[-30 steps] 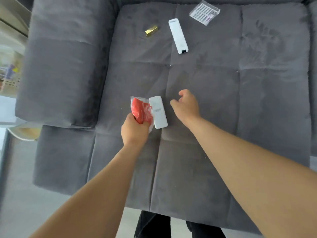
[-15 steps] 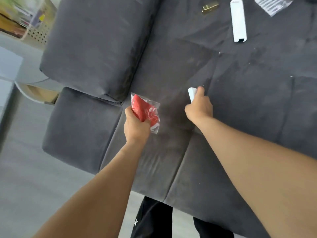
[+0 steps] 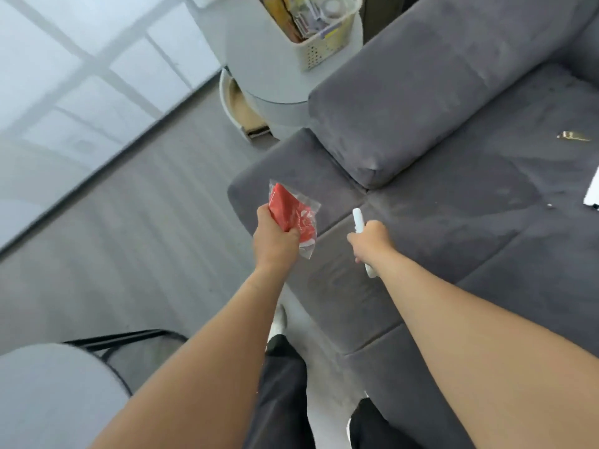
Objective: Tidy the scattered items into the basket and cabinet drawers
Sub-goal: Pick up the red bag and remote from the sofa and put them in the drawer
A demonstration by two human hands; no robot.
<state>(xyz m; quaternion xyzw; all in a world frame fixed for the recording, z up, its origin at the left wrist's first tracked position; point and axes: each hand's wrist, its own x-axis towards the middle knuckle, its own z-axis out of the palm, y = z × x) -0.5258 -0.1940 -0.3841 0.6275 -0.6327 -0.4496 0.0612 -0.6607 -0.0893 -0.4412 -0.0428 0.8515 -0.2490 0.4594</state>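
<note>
Down at the bottom, dark trouser legs point(image 3: 285, 393) and a pale shoe point(image 3: 278, 322) stand on the grey floor point(image 3: 136, 241), with a round grey seat on a black wire frame point(image 3: 48, 393) at the lower left corner. Both forearms reach forward and up from the bottom edge, bare and nearly straight, over the front edge of the grey sofa point(image 3: 453, 222).

The left hand point(image 3: 275, 241) shows the back of the hand to the camera, fingers curled tight around the lower end of a red item in a clear plastic bag point(image 3: 291, 215); the bag sticks up and to the right out of the fist, held in the air above the sofa's front corner. Just beside it, the right hand point(image 3: 372, 243) is also a fist, knuckles up, wrapped round the middle of a slim white remote-like stick point(image 3: 357, 218). One end pokes out above the hand, the other shows below the wrist, so the stick runs roughly upright through the grip. The two hands are near each other but not touching.

Further out on the seat cushions, well apart from the hands, lies a small gold object point(image 3: 570, 136), blurred, and at the right edge the corner of a white object point(image 3: 593, 196), cut off by the frame.

Beyond the sofa's armrest point(image 3: 421, 102) stands a round pale cabinet point(image 3: 269, 69), its lower drawer point(image 3: 243, 108) pulled open. On top sits a cream perforated basket point(image 3: 321, 43) already holding assorted things, too blurred to name.
</note>
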